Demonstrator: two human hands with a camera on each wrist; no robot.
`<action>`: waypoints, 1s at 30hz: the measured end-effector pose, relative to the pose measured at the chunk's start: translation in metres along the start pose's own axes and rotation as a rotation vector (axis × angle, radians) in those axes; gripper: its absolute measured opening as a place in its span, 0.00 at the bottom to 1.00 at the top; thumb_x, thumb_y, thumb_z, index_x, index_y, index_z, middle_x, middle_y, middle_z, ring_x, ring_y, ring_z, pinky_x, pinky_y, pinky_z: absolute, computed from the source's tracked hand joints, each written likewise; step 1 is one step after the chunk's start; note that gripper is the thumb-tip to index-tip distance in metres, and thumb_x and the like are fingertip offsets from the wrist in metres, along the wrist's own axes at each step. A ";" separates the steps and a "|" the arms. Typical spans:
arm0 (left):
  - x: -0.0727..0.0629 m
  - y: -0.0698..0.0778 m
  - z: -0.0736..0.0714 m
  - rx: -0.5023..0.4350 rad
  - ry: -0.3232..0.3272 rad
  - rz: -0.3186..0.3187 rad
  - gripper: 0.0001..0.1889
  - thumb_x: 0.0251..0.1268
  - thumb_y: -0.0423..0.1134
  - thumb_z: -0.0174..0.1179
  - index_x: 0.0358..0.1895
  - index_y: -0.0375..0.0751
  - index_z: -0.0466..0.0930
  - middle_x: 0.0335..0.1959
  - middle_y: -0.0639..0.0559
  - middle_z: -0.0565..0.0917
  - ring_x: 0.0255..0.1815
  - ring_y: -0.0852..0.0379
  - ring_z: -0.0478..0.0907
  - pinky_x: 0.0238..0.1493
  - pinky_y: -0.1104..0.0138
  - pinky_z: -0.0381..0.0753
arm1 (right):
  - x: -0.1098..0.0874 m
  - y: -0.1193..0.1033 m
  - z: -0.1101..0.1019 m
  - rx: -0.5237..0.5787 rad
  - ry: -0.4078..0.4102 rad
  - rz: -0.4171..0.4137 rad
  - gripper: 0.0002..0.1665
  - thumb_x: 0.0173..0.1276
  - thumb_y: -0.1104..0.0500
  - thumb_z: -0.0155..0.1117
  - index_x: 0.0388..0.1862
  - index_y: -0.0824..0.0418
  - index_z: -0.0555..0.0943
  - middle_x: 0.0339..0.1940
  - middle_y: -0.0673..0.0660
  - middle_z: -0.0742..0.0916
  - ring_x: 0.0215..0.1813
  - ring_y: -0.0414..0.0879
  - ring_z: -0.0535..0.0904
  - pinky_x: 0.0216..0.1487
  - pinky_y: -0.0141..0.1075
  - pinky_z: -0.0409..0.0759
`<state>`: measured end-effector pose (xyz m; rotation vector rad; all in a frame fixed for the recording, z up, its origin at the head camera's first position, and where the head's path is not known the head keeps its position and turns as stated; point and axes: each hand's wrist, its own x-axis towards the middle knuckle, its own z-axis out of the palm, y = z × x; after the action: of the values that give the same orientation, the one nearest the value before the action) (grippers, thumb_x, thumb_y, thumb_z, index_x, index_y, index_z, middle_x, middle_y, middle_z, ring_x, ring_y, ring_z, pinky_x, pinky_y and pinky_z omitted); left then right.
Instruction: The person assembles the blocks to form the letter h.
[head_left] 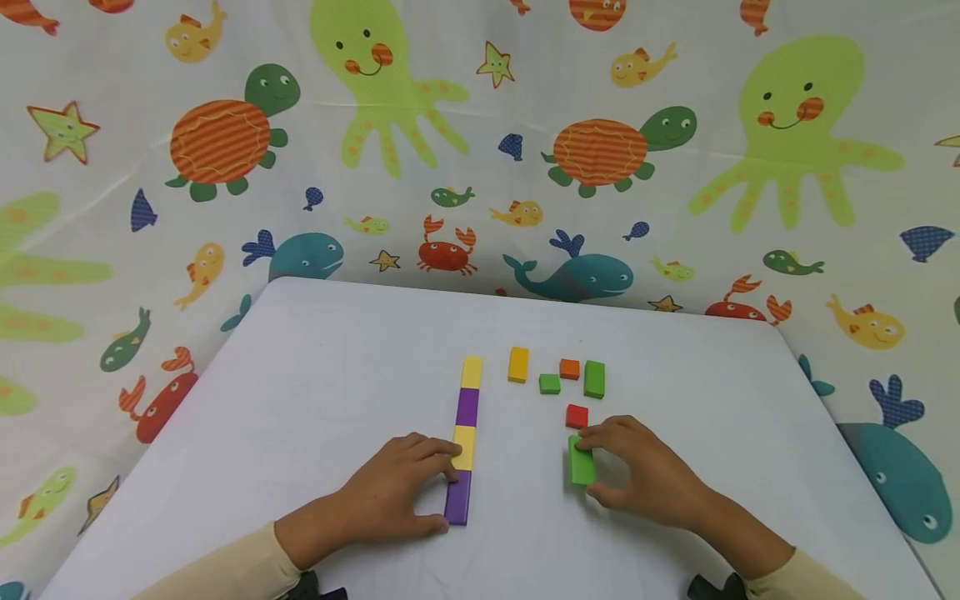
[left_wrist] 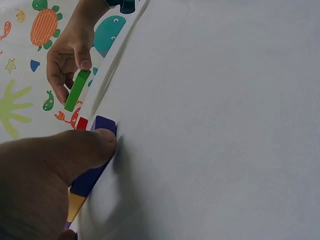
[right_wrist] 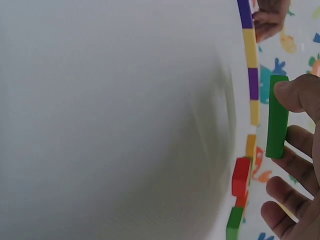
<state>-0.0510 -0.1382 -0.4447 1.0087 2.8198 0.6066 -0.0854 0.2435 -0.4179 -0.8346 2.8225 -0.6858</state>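
Observation:
Four-coloured play is absent from the row; it alternates a yellow block (head_left: 471,372), a purple block (head_left: 467,407), a second yellow block (head_left: 467,450) and a nearest purple block (head_left: 459,500), end to end. My left hand (head_left: 386,492) lies along the row's left side, its thumb (left_wrist: 102,145) against the nearest purple block and its fingertips at the nearer yellow one. Between thumb and fingertips, my right hand (head_left: 648,475) pinches a long green block (head_left: 581,462) by its ends. In the right wrist view this green block (right_wrist: 278,117) appears raised, with the other fingers spread below.
Beyond the right hand lie a red block (head_left: 577,416), a small green block (head_left: 550,384), an orange block (head_left: 569,369), a longer green block (head_left: 594,379) and an orange-yellow block (head_left: 518,365). A patterned sea-animal cloth (head_left: 450,167) hangs behind the white table (head_left: 337,350).

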 end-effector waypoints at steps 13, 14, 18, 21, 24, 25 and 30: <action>0.000 -0.001 -0.001 0.011 0.028 0.017 0.25 0.51 0.58 0.77 0.50 0.58 0.79 0.67 0.61 0.76 0.66 0.58 0.71 0.65 0.52 0.71 | -0.004 -0.006 0.020 0.003 -0.009 -0.111 0.30 0.56 0.50 0.82 0.58 0.41 0.82 0.60 0.32 0.79 0.63 0.36 0.70 0.61 0.40 0.79; 0.000 -0.001 -0.001 0.012 0.029 0.018 0.25 0.51 0.58 0.77 0.50 0.58 0.79 0.67 0.61 0.76 0.66 0.58 0.71 0.65 0.52 0.71 | -0.004 -0.007 0.021 0.002 -0.008 -0.120 0.29 0.56 0.50 0.81 0.57 0.41 0.82 0.61 0.32 0.80 0.63 0.37 0.70 0.61 0.41 0.78; 0.000 -0.001 -0.001 0.008 0.028 0.018 0.25 0.51 0.58 0.78 0.50 0.58 0.79 0.67 0.61 0.76 0.66 0.58 0.71 0.66 0.52 0.71 | -0.006 -0.008 0.026 0.006 -0.019 -0.136 0.29 0.56 0.49 0.82 0.57 0.40 0.82 0.61 0.31 0.80 0.64 0.36 0.70 0.63 0.42 0.77; 0.000 -0.001 -0.001 0.001 0.021 0.013 0.25 0.52 0.58 0.78 0.51 0.58 0.79 0.67 0.62 0.75 0.66 0.58 0.70 0.67 0.52 0.70 | -0.006 -0.009 0.030 0.014 -0.014 -0.167 0.30 0.55 0.49 0.82 0.57 0.40 0.82 0.60 0.32 0.80 0.63 0.37 0.71 0.63 0.42 0.76; 0.000 0.000 -0.001 -0.005 0.016 0.008 0.25 0.52 0.58 0.78 0.51 0.58 0.79 0.67 0.62 0.75 0.66 0.58 0.70 0.67 0.52 0.70 | -0.006 -0.010 0.033 0.019 0.001 -0.207 0.30 0.55 0.49 0.83 0.57 0.41 0.82 0.60 0.33 0.80 0.62 0.37 0.72 0.62 0.41 0.76; 0.000 0.000 -0.001 -0.006 0.016 0.007 0.25 0.52 0.58 0.78 0.50 0.58 0.79 0.67 0.62 0.75 0.66 0.58 0.70 0.67 0.52 0.70 | -0.006 -0.010 0.034 0.019 0.008 -0.220 0.30 0.55 0.49 0.83 0.56 0.41 0.82 0.60 0.33 0.81 0.62 0.37 0.72 0.61 0.41 0.76; -0.001 -0.001 -0.001 -0.005 0.013 0.005 0.25 0.52 0.58 0.77 0.50 0.58 0.79 0.67 0.62 0.75 0.66 0.58 0.70 0.67 0.52 0.70 | -0.005 -0.013 0.037 0.009 0.024 -0.268 0.29 0.55 0.48 0.83 0.56 0.43 0.83 0.59 0.35 0.82 0.60 0.38 0.73 0.60 0.40 0.76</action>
<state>-0.0510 -0.1393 -0.4444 1.0150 2.8263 0.6232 -0.0656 0.2219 -0.4452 -1.2260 2.7524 -0.7443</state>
